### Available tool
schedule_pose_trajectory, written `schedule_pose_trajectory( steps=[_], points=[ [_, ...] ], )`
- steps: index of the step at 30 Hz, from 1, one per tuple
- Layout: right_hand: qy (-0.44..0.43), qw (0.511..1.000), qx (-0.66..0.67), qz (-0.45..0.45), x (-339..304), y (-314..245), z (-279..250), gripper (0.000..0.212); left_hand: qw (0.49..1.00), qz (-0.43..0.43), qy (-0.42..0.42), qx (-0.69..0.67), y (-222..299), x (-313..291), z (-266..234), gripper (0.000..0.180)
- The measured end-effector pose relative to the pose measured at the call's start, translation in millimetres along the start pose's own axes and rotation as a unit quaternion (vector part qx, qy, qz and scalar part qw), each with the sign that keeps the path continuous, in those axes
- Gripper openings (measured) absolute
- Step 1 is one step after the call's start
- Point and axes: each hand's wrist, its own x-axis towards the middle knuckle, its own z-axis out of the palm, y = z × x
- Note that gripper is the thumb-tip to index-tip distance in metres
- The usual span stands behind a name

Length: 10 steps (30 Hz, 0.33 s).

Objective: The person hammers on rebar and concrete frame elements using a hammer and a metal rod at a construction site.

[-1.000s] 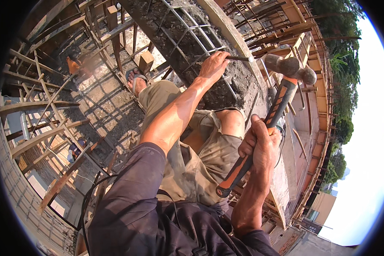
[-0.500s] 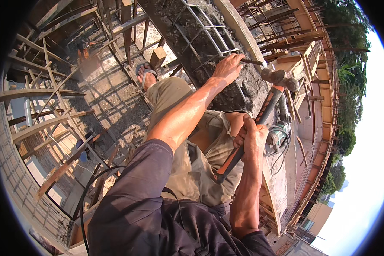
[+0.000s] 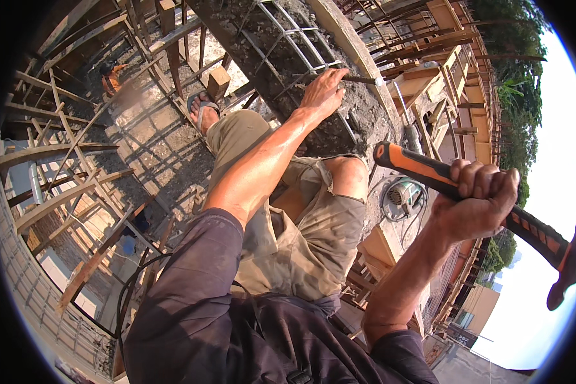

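Observation:
My left hand [image 3: 324,94] is closed around a dark steel chisel [image 3: 363,80], held almost level, its pale struck end pointing right. The chisel's other end is by the rebar [image 3: 310,38] that runs along the rough, broken concrete beam [image 3: 374,118]; my fingers hide where it touches. Up to the right, my right hand [image 3: 480,195] grips a hammer [image 3: 419,168] by its black and orange handle. The hammer's head is raised at the far right against the sky, well apart from the chisel.
A green and grey corded power tool [image 3: 404,195] lies on the concrete right of my knee. Timber scaffolding [image 3: 77,144] crosses a deep drop at left, where a person in orange [image 3: 112,80] is below. My sandalled foot [image 3: 203,114] rests near a wooden block [image 3: 218,83].
My right hand has swung the hammer up and to the right, away from the chisel's struck end. My left hand keeps its hold on the chisel.

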Motion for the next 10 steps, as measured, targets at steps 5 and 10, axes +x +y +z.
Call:
schedule_pose_trajectory(
  steps=[5,10],
  points=[
    [-0.132,0.844,-0.194,0.481,-81.9,81.7,-21.3,0.039,0.999,-0.005,-0.017,0.047,-13.4,5.8,0.6,0.070],
    [-0.157,0.876,-0.166,0.425,-63.0,32.8,-29.4,0.042,0.998,-0.023,-0.041,0.030,-8.8,-6.4,-2.6,0.076]
  ],
)
